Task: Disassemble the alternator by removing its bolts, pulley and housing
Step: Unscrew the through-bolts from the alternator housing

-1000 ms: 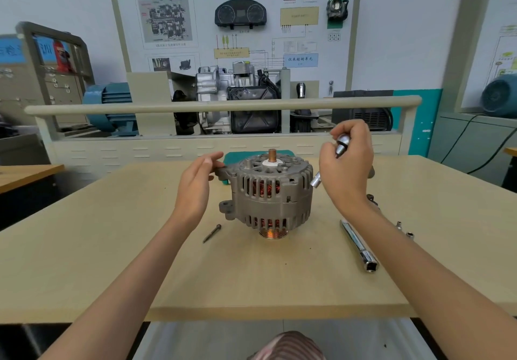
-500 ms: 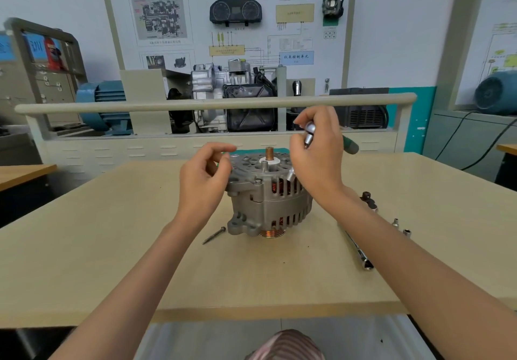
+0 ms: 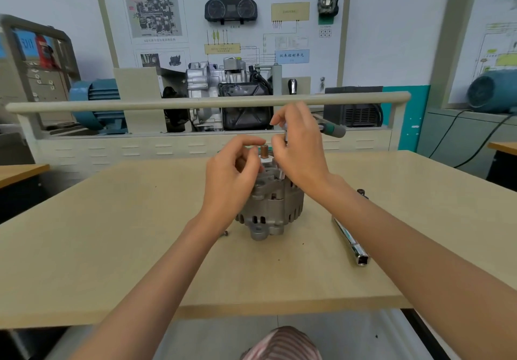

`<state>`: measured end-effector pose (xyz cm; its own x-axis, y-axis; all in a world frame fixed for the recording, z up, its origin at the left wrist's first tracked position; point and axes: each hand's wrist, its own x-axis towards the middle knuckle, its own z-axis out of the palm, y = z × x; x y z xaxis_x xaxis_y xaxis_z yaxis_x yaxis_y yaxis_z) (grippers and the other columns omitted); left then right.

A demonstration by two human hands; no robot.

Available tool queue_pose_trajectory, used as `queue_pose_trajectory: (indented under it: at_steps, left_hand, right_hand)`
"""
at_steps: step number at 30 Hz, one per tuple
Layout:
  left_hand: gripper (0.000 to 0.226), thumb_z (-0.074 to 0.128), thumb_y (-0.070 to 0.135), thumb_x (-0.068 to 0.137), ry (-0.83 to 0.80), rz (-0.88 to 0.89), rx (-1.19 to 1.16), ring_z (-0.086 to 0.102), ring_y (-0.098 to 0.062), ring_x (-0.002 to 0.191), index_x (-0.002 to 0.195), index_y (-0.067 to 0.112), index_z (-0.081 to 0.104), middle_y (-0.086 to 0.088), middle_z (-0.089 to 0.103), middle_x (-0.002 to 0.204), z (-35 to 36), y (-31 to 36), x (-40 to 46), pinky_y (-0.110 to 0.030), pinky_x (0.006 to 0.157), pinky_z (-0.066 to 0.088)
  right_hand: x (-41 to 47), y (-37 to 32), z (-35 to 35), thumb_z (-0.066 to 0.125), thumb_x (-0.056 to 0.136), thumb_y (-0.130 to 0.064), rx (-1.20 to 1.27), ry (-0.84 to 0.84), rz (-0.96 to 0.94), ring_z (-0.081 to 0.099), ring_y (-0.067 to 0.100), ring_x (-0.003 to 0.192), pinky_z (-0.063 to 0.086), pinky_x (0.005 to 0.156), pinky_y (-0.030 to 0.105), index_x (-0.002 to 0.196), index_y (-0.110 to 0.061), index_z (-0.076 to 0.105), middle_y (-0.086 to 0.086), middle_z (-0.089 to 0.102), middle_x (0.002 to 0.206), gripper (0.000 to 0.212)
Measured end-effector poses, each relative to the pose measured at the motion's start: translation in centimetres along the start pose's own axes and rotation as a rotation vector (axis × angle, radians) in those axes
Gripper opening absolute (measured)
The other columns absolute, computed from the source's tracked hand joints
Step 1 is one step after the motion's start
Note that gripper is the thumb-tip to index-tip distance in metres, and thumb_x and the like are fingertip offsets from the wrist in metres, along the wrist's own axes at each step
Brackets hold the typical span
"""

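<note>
- Your left hand (image 3: 232, 172) is curled at the top left side of the alternator (image 3: 272, 205), with thumb and fingertips close together near the copper shaft (image 3: 264, 149). You cannot tell from here if they pinch something.
- Your right hand (image 3: 300, 149) grips a ratchet tool with a green handle (image 3: 333, 130); its socket stands on the top of the alternator.
- The alternator stands upright in the middle of the table (image 3: 112, 233), well away from the near edge (image 3: 195, 310).
- A metal bar (image 3: 351, 243) lies on the table to the right of the alternator, and one loose bolt (image 3: 225, 233) lies just beside its left foot.
- The board (image 3: 223, 23) behind the table has a title with "DSG" in it; the rest is blurred.
</note>
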<state>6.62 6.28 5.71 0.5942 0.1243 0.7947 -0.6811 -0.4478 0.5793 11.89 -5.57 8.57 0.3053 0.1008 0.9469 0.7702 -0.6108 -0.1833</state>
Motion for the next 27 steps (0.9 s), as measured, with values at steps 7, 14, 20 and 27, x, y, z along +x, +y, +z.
queue_pose_trajectory:
  at_steps: [7,14,20,27]
  left_hand:
    - [0.024,0.048,0.01,0.095,-0.278,-0.163,-0.055,0.06,-0.003,0.099,0.11,0.02,0.064,0.007,0.067,0.102,0.6,-0.2,0.7,-0.02,0.086,0.046]
    - [0.03,0.058,0.01,0.09,-0.368,-0.179,-0.159,0.066,-0.009,0.088,0.079,0.037,0.068,0.006,0.072,0.084,0.1,-0.3,0.7,-0.024,0.078,0.054]
    - [0.022,0.059,0.01,0.091,-0.447,-0.168,-0.102,0.066,0.003,0.079,0.084,0.029,0.068,0.017,0.072,0.077,-0.2,-0.1,1.0,-0.012,0.072,0.051]
    - [0.019,0.063,0.009,0.088,-0.443,-0.256,-0.084,0.066,0.0,0.071,0.079,0.025,0.068,0.014,0.071,0.07,-0.2,-0.2,1.3,-0.014,0.065,0.051]
  right_hand:
    - [-0.1,0.2,-0.3,0.052,0.073,0.011,0.045,-0.039,-0.073,0.044,0.01,0.083,0.031,0.072,0.015,0.098,0.002,0.063,0.011,0.055,0.09,0.028]
    - [0.4,-1.8,-0.2,0.047,0.072,0.002,0.293,-0.094,-0.091,0.049,0.016,0.074,0.037,0.07,0.022,0.072,0.002,0.065,0.008,0.057,0.071,0.018]
    - [0.6,-2.4,0.4,0.044,0.075,-0.002,0.514,-0.054,0.099,0.047,0.01,0.065,0.039,0.065,0.027,0.053,-0.001,0.061,0.007,0.054,0.059,0.028]
    - [0.4,-2.5,-0.3,0.043,0.079,-0.018,-0.01,-0.083,0.021,0.039,0.019,0.066,0.023,0.064,0.028,0.062,-0.01,0.047,0.004,0.042,0.064,0.019]
